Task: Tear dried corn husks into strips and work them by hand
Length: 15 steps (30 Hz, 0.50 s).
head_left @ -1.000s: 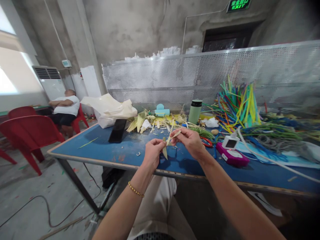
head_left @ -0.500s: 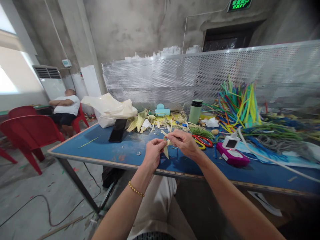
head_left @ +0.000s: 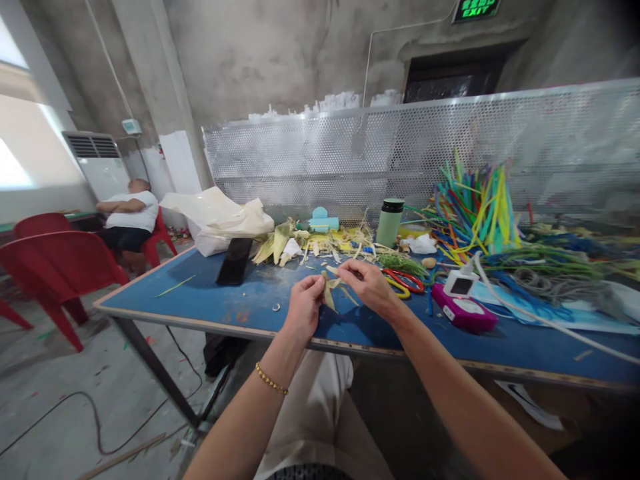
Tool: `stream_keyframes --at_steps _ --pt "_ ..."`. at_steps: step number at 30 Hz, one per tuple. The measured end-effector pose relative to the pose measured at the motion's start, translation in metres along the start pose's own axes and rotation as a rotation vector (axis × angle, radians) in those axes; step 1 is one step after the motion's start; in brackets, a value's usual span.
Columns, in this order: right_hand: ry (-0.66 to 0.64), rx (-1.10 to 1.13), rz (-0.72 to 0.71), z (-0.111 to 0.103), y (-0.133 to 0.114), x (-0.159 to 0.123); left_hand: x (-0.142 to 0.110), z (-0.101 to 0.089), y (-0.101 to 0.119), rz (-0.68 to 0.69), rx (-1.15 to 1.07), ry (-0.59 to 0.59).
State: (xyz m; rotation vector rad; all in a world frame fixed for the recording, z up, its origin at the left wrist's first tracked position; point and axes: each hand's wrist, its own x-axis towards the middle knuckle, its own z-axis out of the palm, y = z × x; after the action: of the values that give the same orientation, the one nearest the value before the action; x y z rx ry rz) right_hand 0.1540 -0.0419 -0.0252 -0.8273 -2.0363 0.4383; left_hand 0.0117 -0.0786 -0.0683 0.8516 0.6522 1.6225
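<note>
Above the near part of the table, my left hand [head_left: 305, 305] pinches a folded pale-green corn husk strip [head_left: 329, 297] between thumb and fingertips; its pointed end hangs down. Just to the right, my right hand [head_left: 369, 285] is closed at the fingertips on a thin pale end of husk. A narrow strand slants below that hand; whether it joins the folded piece I cannot tell. Beyond both hands lie torn husk leaves [head_left: 281, 244] and scraps. Scissors [head_left: 404, 281] with red and yellow handles rest beside my right hand.
A black phone [head_left: 234, 261] and a white plastic bag [head_left: 220, 217] are at the left. Behind stands a green bottle [head_left: 389, 225]. At right are a magenta box [head_left: 463, 309], a white cable and colourful strips [head_left: 493, 210]. A person [head_left: 131, 213] sits at far left.
My hands have drawn slightly apart, and the husk between them shows more openly. A thin strand now slants out below my right hand. Everything else stays in place.
</note>
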Motion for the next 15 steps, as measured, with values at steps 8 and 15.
stream_keyframes --at_steps 8,15 --pt "-0.027 0.012 -0.025 -0.0005 0.0075 0.0006 -0.0007 -0.0001 -0.0008 0.021 0.014 0.003" --pt "-0.06 0.035 -0.037 0.001 0.0089 -0.0001 -0.0008 -0.0003 -0.0007 0.018 0.026 0.005"
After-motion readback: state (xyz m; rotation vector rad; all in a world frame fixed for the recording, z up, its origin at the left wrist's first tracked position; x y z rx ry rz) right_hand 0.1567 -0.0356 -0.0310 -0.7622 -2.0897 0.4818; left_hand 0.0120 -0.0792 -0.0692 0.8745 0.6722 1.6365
